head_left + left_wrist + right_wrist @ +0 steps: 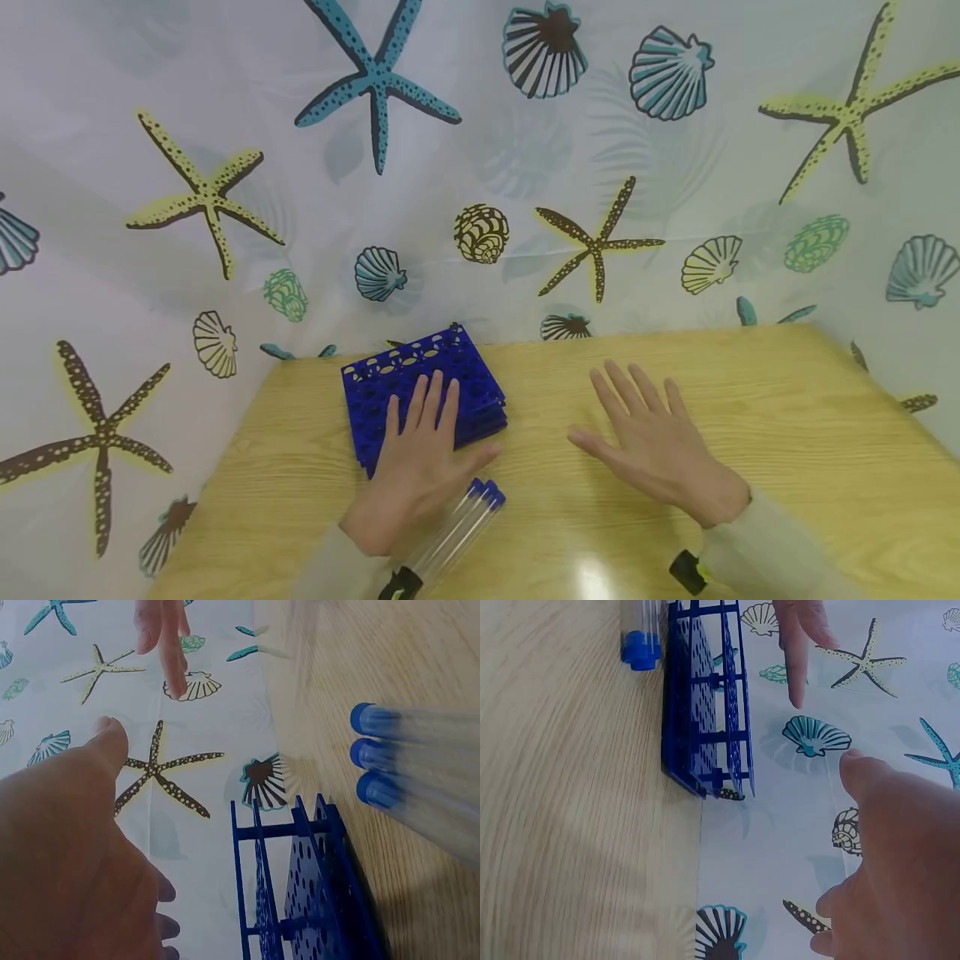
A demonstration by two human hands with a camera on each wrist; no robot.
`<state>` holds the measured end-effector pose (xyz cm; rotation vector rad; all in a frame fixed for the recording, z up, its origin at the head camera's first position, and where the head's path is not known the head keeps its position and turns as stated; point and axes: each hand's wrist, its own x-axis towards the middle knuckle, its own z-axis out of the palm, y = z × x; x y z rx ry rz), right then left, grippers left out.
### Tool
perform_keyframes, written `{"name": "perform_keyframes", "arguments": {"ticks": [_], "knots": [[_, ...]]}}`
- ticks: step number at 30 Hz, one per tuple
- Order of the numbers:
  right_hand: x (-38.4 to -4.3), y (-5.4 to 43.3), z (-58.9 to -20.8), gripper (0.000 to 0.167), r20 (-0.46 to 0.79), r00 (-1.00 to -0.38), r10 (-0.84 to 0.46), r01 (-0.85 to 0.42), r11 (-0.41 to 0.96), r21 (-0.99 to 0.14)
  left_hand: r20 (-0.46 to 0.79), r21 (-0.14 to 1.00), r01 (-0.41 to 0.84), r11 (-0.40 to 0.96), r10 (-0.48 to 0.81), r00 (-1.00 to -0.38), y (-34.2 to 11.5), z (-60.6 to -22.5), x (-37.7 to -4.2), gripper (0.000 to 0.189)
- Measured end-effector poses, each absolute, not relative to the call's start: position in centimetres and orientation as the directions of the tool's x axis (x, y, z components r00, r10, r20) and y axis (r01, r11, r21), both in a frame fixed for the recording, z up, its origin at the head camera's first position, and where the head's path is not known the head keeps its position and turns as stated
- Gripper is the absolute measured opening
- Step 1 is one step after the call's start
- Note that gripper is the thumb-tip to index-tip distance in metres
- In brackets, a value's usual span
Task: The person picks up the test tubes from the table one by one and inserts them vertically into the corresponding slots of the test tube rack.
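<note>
A blue test tube rack point(472, 400) with rows of holes stands at the back left of the wooden table. My left hand point(420, 467) is held in front of it with straight, spread fingers, covering part of the rack in the head view. Three clear test tubes with blue caps point(379, 787) lie side by side on the table, partly behind my left forearm in the head view. My right hand point(656, 442) hovers over the table to the right of the rack, fingers straight and thumb out. Neither hand holds anything.
The light wooden table point(750, 392) spreads out to the right of the rack. A white cloth point(480, 150) printed with starfish and shells hangs behind the table and along both sides.
</note>
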<state>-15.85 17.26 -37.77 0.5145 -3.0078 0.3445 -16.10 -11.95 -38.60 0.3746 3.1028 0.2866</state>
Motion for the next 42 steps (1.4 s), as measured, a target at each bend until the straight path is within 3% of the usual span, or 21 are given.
{"name": "perform_keyframes", "arguments": {"ticks": [15,26,31,36,42], "knots": [[-18.6,11.8,-37.5,0.084,0.115,-0.921,-0.372,-0.387,0.852,-0.353,0.045,0.387,0.026,0.922,0.009,-0.999,-17.6,-39.3,-16.3,0.089],[-21.3,8.2,-38.7,0.061,0.038,-0.938,-0.343,-0.319,0.82,-0.474,-0.021,0.497,-0.072,0.865,-0.071,-0.997,-20.0,-39.9,-16.0,0.082],[-22.4,6.0,-38.7,0.055,0.014,-0.941,-0.339,-0.298,0.807,-0.51,-0.033,0.491,-0.089,0.867,-0.084,-0.996,-20.8,-40.1,-16.2,0.079],[-23.3,4.5,-39.2,0.038,0.019,-0.945,-0.328,-0.286,0.793,-0.538,-0.012,0.483,-0.073,0.873,-0.077,-0.997,-21.0,-40.2,-16.3,0.076],[-23.4,3.9,-40.3,0.028,0.1,-0.947,-0.305,-0.315,0.821,-0.475,0.0,0.466,-0.064,0.882,-0.073,-0.997,-20.8,-40.1,-16.4,0.074]]}}
